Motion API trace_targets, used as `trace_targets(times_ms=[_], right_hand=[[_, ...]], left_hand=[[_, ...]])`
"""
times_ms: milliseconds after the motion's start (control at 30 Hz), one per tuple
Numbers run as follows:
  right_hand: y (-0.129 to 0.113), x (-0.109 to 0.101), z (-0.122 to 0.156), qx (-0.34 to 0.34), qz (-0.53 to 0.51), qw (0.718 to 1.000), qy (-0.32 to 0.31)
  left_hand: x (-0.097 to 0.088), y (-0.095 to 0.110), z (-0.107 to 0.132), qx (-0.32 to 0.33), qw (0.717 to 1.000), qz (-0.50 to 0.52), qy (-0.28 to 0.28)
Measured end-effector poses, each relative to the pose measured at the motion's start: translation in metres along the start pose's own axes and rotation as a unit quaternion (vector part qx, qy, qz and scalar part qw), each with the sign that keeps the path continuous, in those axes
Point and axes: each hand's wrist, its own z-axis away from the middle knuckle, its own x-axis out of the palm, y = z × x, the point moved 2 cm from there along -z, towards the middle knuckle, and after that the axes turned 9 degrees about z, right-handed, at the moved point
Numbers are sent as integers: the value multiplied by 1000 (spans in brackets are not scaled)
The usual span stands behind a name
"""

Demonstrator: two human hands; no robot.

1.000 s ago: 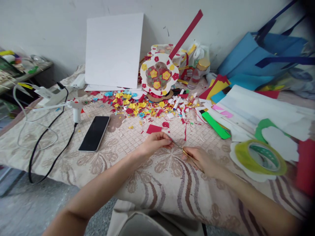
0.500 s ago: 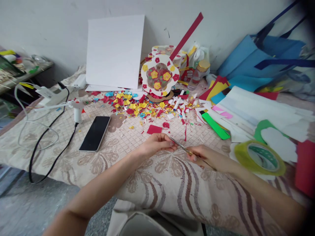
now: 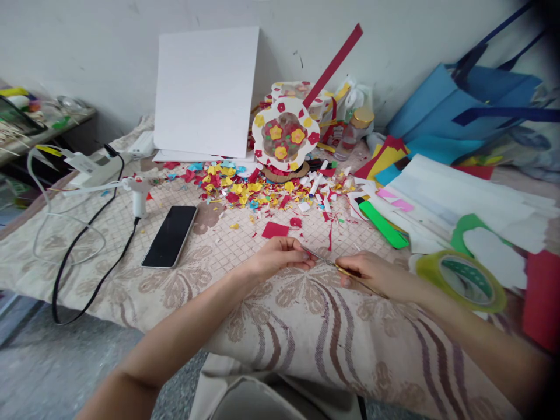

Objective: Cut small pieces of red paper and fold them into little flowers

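My right hand point(image 3: 371, 273) is wrapped round the gold-coloured handles of slim scissors point(image 3: 322, 258), whose silver blades point left. Close by, my left hand point(image 3: 286, 255) is pinched shut at the blade tips; whatever lies between its fingers is too small to make out. Just beyond the left hand, a red paper rectangle point(image 3: 275, 230) lies flat, with a small red paper flower point(image 3: 296, 222) beside it. Behind them spreads a heap of colourful paper scraps point(image 3: 245, 189). A white flower-shaped paper piece point(image 3: 261, 143) with red and yellow flowers stands upright at the back.
To the left lie a phone point(image 3: 170, 236), a white glue gun point(image 3: 139, 201) and looping cables point(image 3: 83, 280). On the right are a tape roll point(image 3: 426, 274), a green box cutter point(image 3: 382, 224), paper sheets point(image 3: 464, 192) and a blue bag point(image 3: 420, 102). A white board point(image 3: 205, 93) leans on the wall.
My right hand has shifted slightly, its fingers and the scissor handles at a changed angle. The left hand stays nearly in place at the blade tips.
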Motion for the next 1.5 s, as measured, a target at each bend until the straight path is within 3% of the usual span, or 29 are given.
trace_targets(times_ms=[533,933,1500], right_hand=[[4,2,-5,5,37,999,10],[3,7,-2,-15,-47,999,2],[3,9,-5,13,27,999,37]], left_hand=[[0,2,1,2,1000,6,13],[-1,-3,-2,0,1000,14,10],[-2,-3,-1,-2,1000,12,20]])
